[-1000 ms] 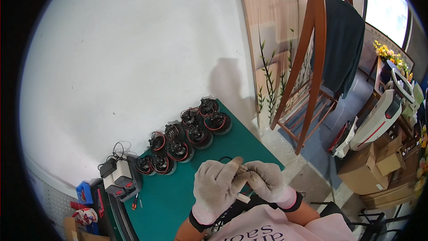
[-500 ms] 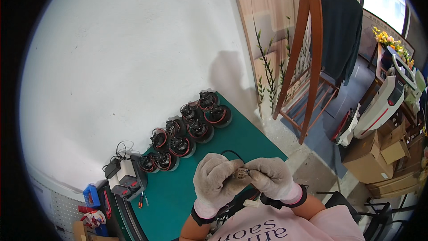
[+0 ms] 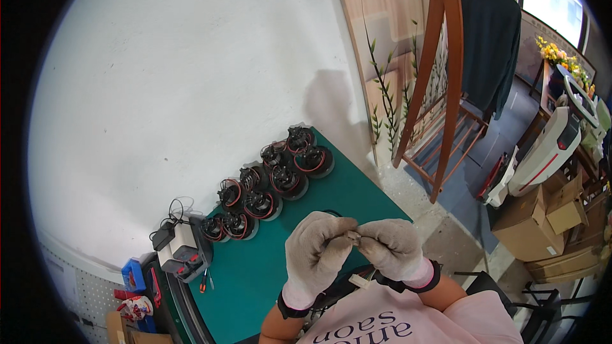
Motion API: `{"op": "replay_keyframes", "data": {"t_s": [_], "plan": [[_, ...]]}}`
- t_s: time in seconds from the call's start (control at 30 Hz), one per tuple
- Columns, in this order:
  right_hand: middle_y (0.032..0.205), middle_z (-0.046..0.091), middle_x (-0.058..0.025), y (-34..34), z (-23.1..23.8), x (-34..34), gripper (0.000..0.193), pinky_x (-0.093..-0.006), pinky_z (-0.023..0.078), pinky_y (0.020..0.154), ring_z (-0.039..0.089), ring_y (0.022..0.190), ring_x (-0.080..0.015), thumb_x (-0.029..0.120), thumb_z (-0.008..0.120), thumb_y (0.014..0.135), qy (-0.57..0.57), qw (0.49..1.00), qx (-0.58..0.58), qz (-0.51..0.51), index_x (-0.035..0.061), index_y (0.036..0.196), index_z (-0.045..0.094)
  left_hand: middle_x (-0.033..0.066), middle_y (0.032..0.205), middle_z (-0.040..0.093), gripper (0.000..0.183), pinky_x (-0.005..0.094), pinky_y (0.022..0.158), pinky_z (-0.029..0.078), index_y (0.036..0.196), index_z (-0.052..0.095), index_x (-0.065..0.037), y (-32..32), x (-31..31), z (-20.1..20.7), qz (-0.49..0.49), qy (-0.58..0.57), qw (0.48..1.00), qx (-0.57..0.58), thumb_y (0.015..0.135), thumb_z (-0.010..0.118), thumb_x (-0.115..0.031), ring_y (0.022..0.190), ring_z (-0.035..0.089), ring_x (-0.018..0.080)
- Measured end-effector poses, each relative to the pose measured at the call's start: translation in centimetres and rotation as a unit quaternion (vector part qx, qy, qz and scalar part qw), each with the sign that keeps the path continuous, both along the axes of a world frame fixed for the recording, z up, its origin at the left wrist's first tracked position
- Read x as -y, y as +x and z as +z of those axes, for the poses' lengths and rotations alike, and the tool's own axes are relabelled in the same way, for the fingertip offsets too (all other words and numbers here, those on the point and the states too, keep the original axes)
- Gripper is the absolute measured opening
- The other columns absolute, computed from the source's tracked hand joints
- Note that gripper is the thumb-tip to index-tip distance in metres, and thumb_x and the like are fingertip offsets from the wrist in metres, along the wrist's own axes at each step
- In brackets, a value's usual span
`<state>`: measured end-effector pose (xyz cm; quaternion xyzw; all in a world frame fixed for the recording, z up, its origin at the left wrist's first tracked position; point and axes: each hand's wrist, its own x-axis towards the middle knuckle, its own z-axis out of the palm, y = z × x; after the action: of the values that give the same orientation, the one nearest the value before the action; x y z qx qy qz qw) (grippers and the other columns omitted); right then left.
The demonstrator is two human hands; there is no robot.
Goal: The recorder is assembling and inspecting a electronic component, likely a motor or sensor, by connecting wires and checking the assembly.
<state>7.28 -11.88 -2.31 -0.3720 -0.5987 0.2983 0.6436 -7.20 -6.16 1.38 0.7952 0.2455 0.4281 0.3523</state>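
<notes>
Both my hands wear beige work gloves and meet over the near part of the green table mat point(image 3: 299, 213). Pinched between the fingertips of my left hand point(image 3: 315, 251) and my right hand point(image 3: 392, 248) is a small plug connector point(image 3: 353, 237), mostly covered by the gloves. Behind the left fingers a bit of black cable point(image 3: 331, 212) shows. Below the hands, close to my shirt, hangs a white plug point(image 3: 360, 280) with thin coloured wires. More dark cable lies under my left wrist, largely hidden.
Several round black motor-like units point(image 3: 261, 204) with red wires stand in rows along the wall side. Left of them are a grey and black power station point(image 3: 185, 248) and an orange-handled screwdriver point(image 3: 203, 281). A wooden rack point(image 3: 440, 89) and cardboard boxes point(image 3: 529, 223) stand at right.
The connector has turned and sunk deeper between my fingertips, so less of it shows. Both hands have shifted slightly up and right in view. The white plug has tilted.
</notes>
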Motion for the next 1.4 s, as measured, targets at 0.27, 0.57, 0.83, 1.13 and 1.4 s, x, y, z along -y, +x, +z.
{"op": "replay_keyframes", "data": {"t_s": [0.27, 0.57, 0.83, 1.13, 1.4], "plan": [[0.067, 0.06, -0.0131, 0.2, -0.2, -0.2, 0.013, -0.0277, 0.045, 0.051, 0.059, 0.056, -0.021, 0.008, 0.058, 0.084, 0.007, 0.999, 0.029, -0.021, -0.0027, 0.091, 0.06, 0.0081, 0.074, 0.061, 0.017, 0.0269, 0.06, 0.044, 0.086, 0.062, 0.0, 0.4, 0.4, 0.0, 0.027, -0.095, 0.995, 0.002, 0.082, 0.057, -0.015, 0.067, 0.057, 0.0182], [0.072, 0.063, -0.0056, 0.0, -0.3, -0.1, 0.022, -0.0227, 0.045, 0.058, 0.055, 0.063, -0.0075, 0.016, 0.055, 0.089, -0.102, 0.992, -0.077, 0.018, -0.0035, 0.095, 0.061, 0.0071, 0.078, 0.061, 0.026, 0.0258, 0.059, 0.043, 0.105, 0.061, 0.002, 0.7, 0.2, -0.9, -0.003, -0.087, 0.995, 0.055, 0.085, 0.054, -0.015, 0.067, 0.055, 0.0139], [0.071, 0.06, -0.0018, 0.7, -1.1, -0.7, 0.023, -0.019, 0.042, 0.055, 0.051, 0.062, -0.0044, 0.017, 0.054, 0.09, -0.099, 0.981, -0.152, 0.07, -0.0044, 0.095, 0.061, 0.0037, 0.084, 0.054, 0.041, 0.0228, 0.061, 0.041, 0.119, 0.057, -0.003, 0.6, 0.5, -0.8, -0.003, 0.007, 0.999, -0.049, 0.083, 0.062, -0.023, 0.07, 0.051, 0.0124], [0.079, 0.062, -0.0053, 1.0, -2.0, -1.6, 0.025, -0.0217, 0.045, 0.062, 0.054, 0.07, -0.0079, 0.017, 0.055, 0.09, -0.03, 0.979, -0.163, 0.121, -0.0063, 0.099, 0.059, 0.0049, 0.079, 0.057, 0.049, 0.0258, 0.057, 0.045, 0.122, 0.053, -0.007, 0.7, -0.7, -1.1, -0.047, 0.099, 0.994, -0.01, 0.074, 0.064, -0.003, 0.065, 0.055, 0.0162], [0.076, 0.061, -0.0044, 1.3, -2.1, -1.9, 0.024, -0.0222, 0.045, 0.059, 0.054, 0.067, -0.0081, 0.017, 0.055, 0.09, -0.027, 0.984, -0.137, 0.112, -0.0048, 0.099, 0.06, 0.0044, 0.081, 0.057, 0.048, 0.025, 0.06, 0.046, 0.122, 0.054, -0.008, 0.7, -1.3, -1.5, -0.054, 0.095, 0.994, -0.017, 0.075, 0.063, -0.003, 0.068, 0.056, 0.0164]]}}
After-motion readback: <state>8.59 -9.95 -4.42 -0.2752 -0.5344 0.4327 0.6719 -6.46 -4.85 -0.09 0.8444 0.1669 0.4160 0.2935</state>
